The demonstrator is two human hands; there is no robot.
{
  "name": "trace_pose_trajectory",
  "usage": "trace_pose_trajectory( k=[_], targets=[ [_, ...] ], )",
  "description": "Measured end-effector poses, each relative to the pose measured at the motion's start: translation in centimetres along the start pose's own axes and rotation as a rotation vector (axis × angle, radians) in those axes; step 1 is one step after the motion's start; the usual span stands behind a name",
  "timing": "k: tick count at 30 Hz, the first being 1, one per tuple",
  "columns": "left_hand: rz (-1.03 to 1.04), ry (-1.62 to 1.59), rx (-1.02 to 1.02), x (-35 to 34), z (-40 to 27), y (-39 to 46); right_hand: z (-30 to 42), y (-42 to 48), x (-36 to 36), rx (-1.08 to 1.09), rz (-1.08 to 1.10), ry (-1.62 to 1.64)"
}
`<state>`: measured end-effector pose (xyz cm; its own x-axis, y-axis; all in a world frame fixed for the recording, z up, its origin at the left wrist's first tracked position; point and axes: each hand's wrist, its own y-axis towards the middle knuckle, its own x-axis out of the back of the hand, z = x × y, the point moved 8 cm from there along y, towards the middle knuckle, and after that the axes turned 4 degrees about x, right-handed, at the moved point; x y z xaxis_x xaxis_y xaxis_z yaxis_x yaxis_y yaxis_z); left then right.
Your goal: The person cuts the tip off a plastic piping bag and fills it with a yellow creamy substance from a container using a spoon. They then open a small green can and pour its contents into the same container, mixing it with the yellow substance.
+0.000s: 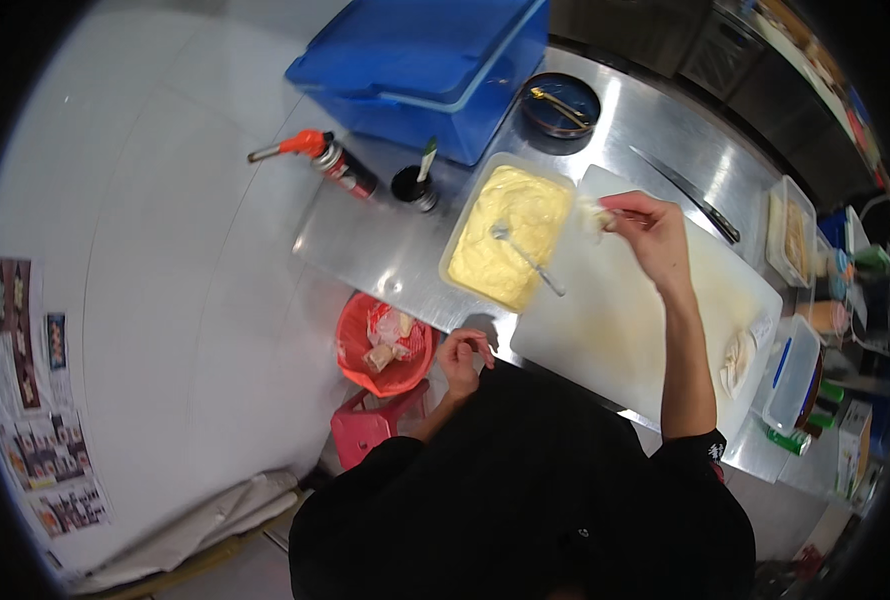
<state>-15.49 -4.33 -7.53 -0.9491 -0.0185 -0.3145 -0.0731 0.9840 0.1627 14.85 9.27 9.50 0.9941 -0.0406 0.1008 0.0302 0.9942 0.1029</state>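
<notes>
My right hand (651, 236) pinches a small pale, crumpled piece (593, 216) above the far left part of a white cutting board (610, 322); its material is unclear. Left of the board stands a plastic tub (451, 279) of thick yellow cream (516, 199). A metal spoon (531, 262) rests in the cream, its handle over the tub's rim. My left hand (461, 358) hangs at the front edge of the steel table (370, 251), fingers loosely curled and apart, with nothing visible in it. A folded cloth (736, 364) lies on the board's right end.
Behind the tub are a lidded blue plastic box (422, 67), a butane torch (332, 161), a black cup (407, 184) and a dark plate (542, 112) with gold tongs. A long knife (689, 187) lies beyond the board. A red waste bin (351, 360) stands below left.
</notes>
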Motion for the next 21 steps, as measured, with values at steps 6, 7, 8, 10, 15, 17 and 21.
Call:
trace_pose_trajectory(
  k=[6,7,8,10,15,17,21],
  targets=[
    [-0.429,0.164,0.168,12.5,3.0,-6.8,3.5,-3.4,-22.0,0.231,0.378,0.020],
    [-0.510,0.173,0.252,14.8,4.5,-8.9,2.7,-4.3,-25.6,0.251,0.429,0.005],
    [-0.577,0.177,0.345,16.8,5.9,-11.2,2.4,-5.2,-27.6,0.300,0.435,-0.055],
    [-0.689,0.112,0.565,20.3,9.1,-16.0,2.0,-6.6,-28.3,0.343,0.454,-0.095],
    [-0.783,0.031,0.932,24.0,13.2,-23.1,-1.9,-7.7,-20.4,0.407,0.344,-0.205],
    [-0.797,0.143,0.957,26.7,12.2,-22.4,-3.1,-8.1,-17.2,0.379,0.236,-0.118],
    [-0.739,0.410,0.680,26.8,8.2,-14.7,-6.7,-9.2,-2.9,0.028,-0.276,0.154]
  ],
)
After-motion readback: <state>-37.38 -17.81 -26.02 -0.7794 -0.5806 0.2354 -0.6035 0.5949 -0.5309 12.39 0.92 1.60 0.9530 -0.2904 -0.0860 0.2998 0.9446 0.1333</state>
